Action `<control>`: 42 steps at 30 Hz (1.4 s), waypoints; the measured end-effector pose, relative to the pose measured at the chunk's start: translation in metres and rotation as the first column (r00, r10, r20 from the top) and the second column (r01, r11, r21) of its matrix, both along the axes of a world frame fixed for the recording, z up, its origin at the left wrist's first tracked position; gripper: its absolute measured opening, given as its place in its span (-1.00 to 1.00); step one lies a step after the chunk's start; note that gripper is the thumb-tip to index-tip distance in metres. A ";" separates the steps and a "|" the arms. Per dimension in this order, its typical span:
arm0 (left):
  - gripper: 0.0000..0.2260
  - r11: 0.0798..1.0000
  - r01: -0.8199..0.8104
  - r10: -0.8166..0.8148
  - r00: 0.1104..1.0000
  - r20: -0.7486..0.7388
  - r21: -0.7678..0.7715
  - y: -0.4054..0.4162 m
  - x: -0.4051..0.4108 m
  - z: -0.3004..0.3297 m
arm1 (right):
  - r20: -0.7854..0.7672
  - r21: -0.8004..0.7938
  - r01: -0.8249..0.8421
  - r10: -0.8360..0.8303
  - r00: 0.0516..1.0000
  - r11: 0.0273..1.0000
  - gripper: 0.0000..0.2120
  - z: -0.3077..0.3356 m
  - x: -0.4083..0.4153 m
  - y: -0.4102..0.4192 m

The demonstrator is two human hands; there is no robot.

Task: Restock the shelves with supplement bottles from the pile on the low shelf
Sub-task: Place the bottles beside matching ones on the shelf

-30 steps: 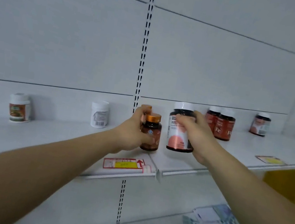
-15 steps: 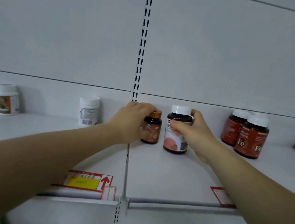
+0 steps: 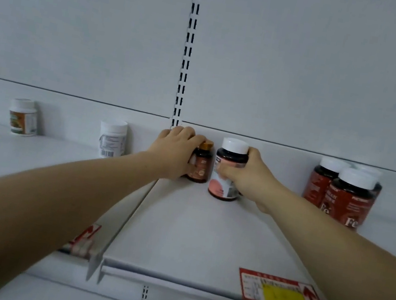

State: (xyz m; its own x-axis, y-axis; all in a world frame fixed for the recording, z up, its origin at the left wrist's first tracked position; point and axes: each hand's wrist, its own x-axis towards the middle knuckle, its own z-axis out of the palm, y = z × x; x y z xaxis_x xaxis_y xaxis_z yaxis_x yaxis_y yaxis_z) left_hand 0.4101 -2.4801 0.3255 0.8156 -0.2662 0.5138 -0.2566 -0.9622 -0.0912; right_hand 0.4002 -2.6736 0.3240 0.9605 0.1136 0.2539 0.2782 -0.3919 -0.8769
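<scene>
Left hand point(image 3: 176, 153) grip wraps small gold-cap bottle point(image 3: 201, 162), right hand point(image 3: 247, 175) grip clutches white-cap bottle point(image 3: 227, 172), both upright on shelf point(image 3: 186, 231).

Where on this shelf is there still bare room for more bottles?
Bare shelf lies in front of the two held bottles, down to the price tag. Another gap sits between the pink-label bottle and the Fe bottles. More lies between the two white bottles at left. It is crowded where the left hand and right hand grip bottles at the back.
</scene>
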 end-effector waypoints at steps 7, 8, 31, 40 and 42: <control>-0.35 0.922 0.122 -0.140 0.990 -0.024 -0.367 -0.027 -0.042 0.004 | 0.079 0.029 0.028 -0.031 0.996 0.999 -0.48 0.010 -0.026 -0.020; -0.35 0.892 0.140 -0.199 0.975 -0.095 -0.430 -0.033 -0.050 0.004 | 0.095 0.061 0.037 -0.043 0.995 0.997 -0.49 0.011 -0.034 -0.025; -0.35 0.592 0.249 -0.711 0.609 -0.351 -0.767 -0.405 -0.140 -0.003 | 0.158 0.235 0.316 -0.357 0.920 0.919 -0.66 0.015 -0.164 -0.367; -0.29 0.980 0.064 -0.162 0.798 -0.581 -0.186 -0.524 -0.109 -0.022 | 0.065 0.139 0.296 -0.307 0.950 0.945 -0.44 -0.008 -0.108 -0.506; -0.29 0.998 0.035 -0.061 0.793 -0.606 -0.055 -0.531 -0.102 -0.025 | 0.079 0.126 0.250 -0.261 0.962 0.960 -0.41 -0.013 -0.093 -0.515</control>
